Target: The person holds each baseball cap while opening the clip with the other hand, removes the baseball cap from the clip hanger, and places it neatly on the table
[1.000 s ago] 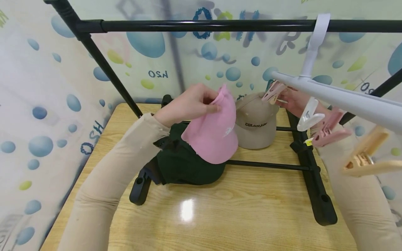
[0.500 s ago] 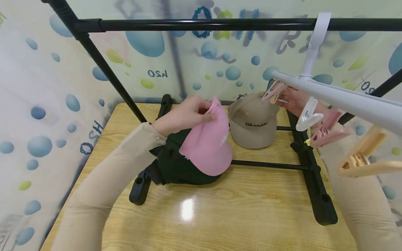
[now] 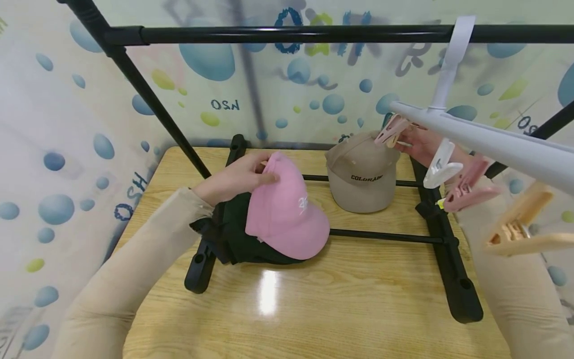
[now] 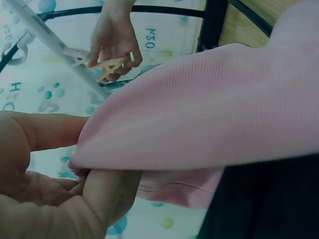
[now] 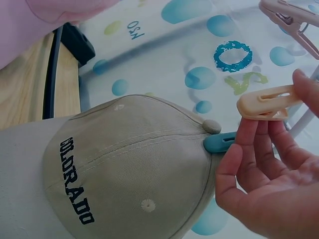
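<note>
My left hand (image 3: 237, 178) pinches the crown of a pink baseball cap (image 3: 287, 214) between thumb and fingers. This cap hangs tilted over a dark green cap (image 3: 242, 229), covering part of it. A beige cap (image 3: 363, 172) lettered COLORADO hangs to the right, with a teal clip (image 5: 219, 143) at its crown near the top button. My right hand (image 5: 279, 179) is beside that crown, its thumb and fingers around a peach clothespin (image 5: 264, 103). In the head view, clips partly hide the right hand (image 3: 419, 142).
A white hanger (image 3: 489, 134) hooks over the black rack's top bar (image 3: 291, 35). A white clip (image 3: 441, 167), a pink clip (image 3: 473, 184) and a peach clip (image 3: 520, 224) dangle from it. Black rack feet (image 3: 462, 294) stand on the wooden table (image 3: 314, 309).
My left hand has moved left and down with the pink cap, away from the beige cap, now fully exposing its left side. The right hand has stayed nearly still.
</note>
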